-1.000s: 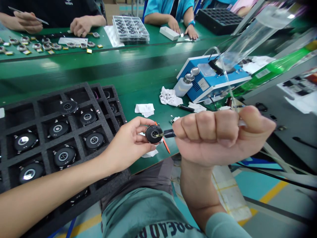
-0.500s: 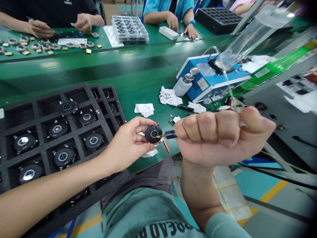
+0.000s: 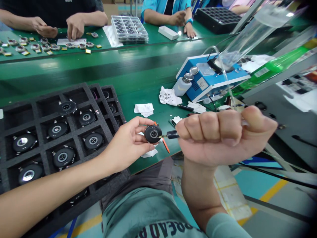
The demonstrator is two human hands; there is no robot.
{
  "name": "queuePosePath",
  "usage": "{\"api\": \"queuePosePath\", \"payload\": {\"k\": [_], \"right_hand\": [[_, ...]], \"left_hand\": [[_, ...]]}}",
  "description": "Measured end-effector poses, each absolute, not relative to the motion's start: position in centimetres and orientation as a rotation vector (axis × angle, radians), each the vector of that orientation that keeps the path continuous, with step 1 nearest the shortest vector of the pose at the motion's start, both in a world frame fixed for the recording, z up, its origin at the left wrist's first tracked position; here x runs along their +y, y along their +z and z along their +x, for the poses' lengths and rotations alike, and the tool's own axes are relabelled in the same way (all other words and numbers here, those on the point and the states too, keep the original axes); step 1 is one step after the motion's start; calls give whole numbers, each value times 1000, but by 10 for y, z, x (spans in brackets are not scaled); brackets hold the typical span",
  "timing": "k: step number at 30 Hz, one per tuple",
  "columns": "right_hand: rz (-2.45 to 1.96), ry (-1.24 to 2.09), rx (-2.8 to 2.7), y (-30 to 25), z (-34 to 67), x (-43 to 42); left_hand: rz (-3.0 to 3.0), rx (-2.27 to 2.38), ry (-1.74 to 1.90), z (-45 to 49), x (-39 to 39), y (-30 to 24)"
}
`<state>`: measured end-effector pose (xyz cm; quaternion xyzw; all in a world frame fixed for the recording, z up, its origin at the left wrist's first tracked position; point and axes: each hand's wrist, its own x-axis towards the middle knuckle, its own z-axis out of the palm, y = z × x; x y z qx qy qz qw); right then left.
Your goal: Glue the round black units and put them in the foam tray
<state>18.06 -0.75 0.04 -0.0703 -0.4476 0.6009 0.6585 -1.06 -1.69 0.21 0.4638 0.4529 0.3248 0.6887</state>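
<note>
Between the hands, a round black disc (image 3: 153, 134) was pinched in the fingertips of the left hand (image 3: 126, 143). The right hand (image 3: 223, 137) was clamped in a fist around one black fine-tipped tool (image 3: 172, 134), whose tip touched the disc. Left of the left hand, a black foam tray (image 3: 36, 115) held seven clearly visible discs (image 3: 92, 141). Beyond the right hand stood one blue dispenser (image 3: 195, 89), and a clear tube (image 3: 226, 82) ran down toward that fist.

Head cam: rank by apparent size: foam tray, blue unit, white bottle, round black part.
1. Foam tray
2. Blue unit
3. White bottle and round black part look alike; the part is nearer the camera, so unranked.
</note>
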Motion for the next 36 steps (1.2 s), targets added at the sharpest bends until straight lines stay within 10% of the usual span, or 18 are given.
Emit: {"api": "queuePosePath", "payload": {"k": [36], "right_hand": [[46,1342,-1041,-3,184,4]], "left_hand": [[1054,1003,727,-10,-18,1]]}}
